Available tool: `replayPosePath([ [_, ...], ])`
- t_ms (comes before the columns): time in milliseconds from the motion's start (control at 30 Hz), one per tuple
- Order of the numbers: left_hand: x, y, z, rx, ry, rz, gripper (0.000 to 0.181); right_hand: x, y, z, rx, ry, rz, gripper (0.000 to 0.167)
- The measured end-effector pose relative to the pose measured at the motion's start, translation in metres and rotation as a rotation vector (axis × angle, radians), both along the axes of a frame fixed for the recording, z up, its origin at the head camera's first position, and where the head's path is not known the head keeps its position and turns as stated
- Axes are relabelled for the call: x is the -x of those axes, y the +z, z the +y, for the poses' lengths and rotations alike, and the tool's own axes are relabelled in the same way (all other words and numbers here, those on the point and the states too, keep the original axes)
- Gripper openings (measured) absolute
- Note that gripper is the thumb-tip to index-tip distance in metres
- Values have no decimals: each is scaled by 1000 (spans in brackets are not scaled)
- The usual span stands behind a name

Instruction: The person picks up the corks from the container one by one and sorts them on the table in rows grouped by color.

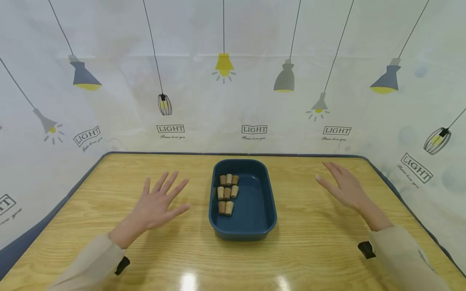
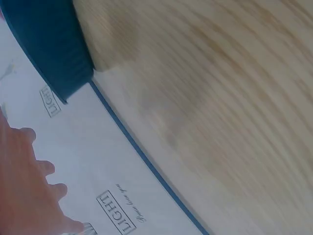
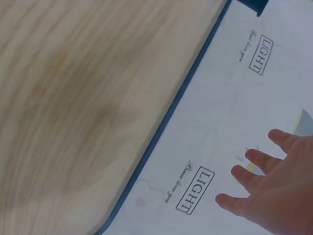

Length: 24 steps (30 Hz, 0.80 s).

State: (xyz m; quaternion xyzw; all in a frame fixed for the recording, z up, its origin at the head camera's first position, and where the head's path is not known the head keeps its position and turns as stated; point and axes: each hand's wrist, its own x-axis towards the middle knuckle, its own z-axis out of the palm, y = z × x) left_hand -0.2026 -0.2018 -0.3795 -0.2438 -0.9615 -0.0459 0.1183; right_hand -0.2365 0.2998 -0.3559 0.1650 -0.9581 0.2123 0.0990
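A dark blue rectangular tray [image 1: 255, 220] with rounded corners stands on the wooden table between the two hands. Several tapered corks [image 1: 227, 194], some light and some darker brown, stand in rows along its left side. To the left of the tray, my left hand [image 1: 154, 206] hovers over the table with fingers spread, holding nothing. On the other side, my right hand [image 1: 346, 186] is held out above the table, its fingers extended and no object in it. Neither hand touches the tray. The left wrist view shows part of the tray [image 2: 54, 49] beyond the spread fingers.
The wooden table [image 1: 309, 258] has a dark blue edge strip [image 1: 291, 155] along its back and sides. Behind it rises a pale wall covering [image 1: 211, 117] printed with hanging lamps and the word LIGHT. A black piece [image 1: 366, 249] sits by the right sleeve.
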Motion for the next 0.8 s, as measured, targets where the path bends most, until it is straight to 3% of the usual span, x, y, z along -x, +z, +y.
replayPosePath([
  [333,-13,8,23,17,-91,5,69,7,18,-25,163,74,-93,62],
  [800,-30,6,43,39,-180,-77,71,16,24,-59,218,149,-141,58],
])
